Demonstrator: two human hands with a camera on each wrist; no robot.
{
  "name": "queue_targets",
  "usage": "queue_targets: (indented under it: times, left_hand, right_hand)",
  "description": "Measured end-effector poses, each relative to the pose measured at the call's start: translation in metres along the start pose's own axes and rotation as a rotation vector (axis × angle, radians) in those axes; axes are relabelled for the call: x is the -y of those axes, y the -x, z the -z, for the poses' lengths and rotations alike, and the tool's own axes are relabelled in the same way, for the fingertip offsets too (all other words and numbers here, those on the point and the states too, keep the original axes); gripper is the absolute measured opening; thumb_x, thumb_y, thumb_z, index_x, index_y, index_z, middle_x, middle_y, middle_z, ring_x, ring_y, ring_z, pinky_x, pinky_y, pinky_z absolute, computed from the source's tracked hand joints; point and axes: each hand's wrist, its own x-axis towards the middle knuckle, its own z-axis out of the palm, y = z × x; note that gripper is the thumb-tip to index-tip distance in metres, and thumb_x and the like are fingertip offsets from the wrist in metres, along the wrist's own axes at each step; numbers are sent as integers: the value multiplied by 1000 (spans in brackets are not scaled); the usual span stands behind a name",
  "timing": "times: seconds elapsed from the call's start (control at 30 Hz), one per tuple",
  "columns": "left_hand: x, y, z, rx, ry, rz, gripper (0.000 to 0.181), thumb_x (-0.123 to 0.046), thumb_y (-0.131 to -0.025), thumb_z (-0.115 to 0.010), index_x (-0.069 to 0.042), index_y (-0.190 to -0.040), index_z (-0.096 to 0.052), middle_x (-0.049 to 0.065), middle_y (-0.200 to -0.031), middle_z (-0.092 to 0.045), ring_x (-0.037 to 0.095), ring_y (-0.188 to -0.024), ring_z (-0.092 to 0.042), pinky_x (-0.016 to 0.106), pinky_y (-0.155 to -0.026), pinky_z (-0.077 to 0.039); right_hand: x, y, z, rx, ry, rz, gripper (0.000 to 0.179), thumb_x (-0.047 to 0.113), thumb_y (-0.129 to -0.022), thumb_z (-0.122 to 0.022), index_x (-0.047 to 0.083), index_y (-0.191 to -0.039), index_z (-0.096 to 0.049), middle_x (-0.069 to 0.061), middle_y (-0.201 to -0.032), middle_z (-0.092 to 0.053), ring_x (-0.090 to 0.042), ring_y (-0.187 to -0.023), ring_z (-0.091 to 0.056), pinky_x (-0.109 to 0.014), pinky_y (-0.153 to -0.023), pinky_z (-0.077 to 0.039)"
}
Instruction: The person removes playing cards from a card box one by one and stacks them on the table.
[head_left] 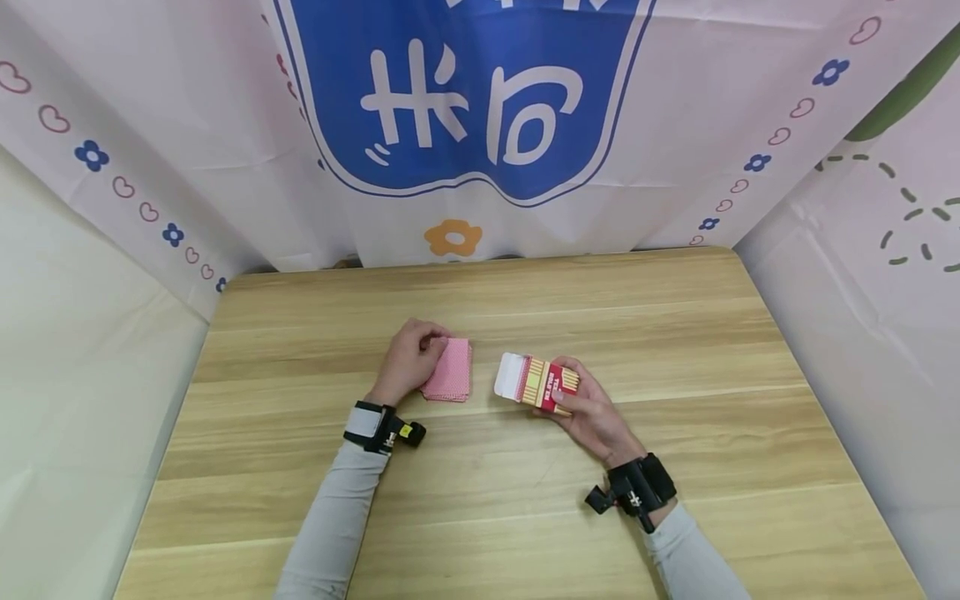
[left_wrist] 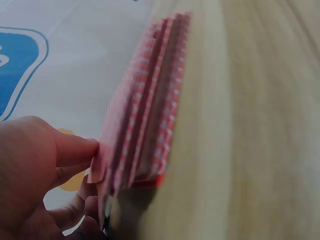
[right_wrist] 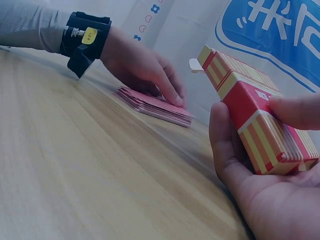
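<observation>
A stack of playing cards (head_left: 452,371) with pink patterned backs lies on the table, its edges slightly uneven. My left hand (head_left: 411,360) pinches the stack's far left corner between thumb and fingers. Up close in the left wrist view, the cards (left_wrist: 145,105) show as uneven layers with small gaps, and the fingertips (left_wrist: 90,147) are right at their edge. My right hand (head_left: 600,421) grips a red and yellow striped card box (head_left: 551,385), thumb across its printed face. The box's white flap (head_left: 510,375) stands open, pointing left towards the stack. The right wrist view shows the box (right_wrist: 255,107) tilted above the table.
The wooden table (head_left: 480,517) has its far edge against a white curtain (head_left: 225,150) with a blue printed panel. Each wrist wears a black strap with a small camera (head_left: 411,433). Pale cloth hangs along both sides.
</observation>
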Motion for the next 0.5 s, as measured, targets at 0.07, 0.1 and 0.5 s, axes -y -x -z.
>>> queue_targets:
  times: [0.07,0.1,0.5]
  left_hand:
    - [-1,1,-1,-2,-29,-2,22,-23,-109,-62,-11,-120,-77,11,-120,-60,27,-106,-59,43,-92,-50]
    - [-1,2,-1,-2,-40,0,22,-23,-109,-62,-11,-120,-77,11,-121,-60,27,-107,-59,44,-94,-51]
    - [-1,2,4,-29,22,-24,22,-23,-109,-62,-8,-124,-70,12,-124,-63,27,-108,-64,45,-92,-55]
  right_hand:
    - [0,0,0,1,-2,-1,51,-9,-104,-51,18,-144,-37,-13,-149,-46,-27,-129,-64,-40,-103,-58]
    - [0,0,0,2,-3,-1,50,-9,-104,-51,18,-144,-37,-13,-149,-46,-27,-129,-64,-40,-103,-58]
    - [0,0,0,-3,11,0,48,-10,-106,-45,17,-144,-35,-13,-149,-47,-27,-129,-65,-40,-103,-58]
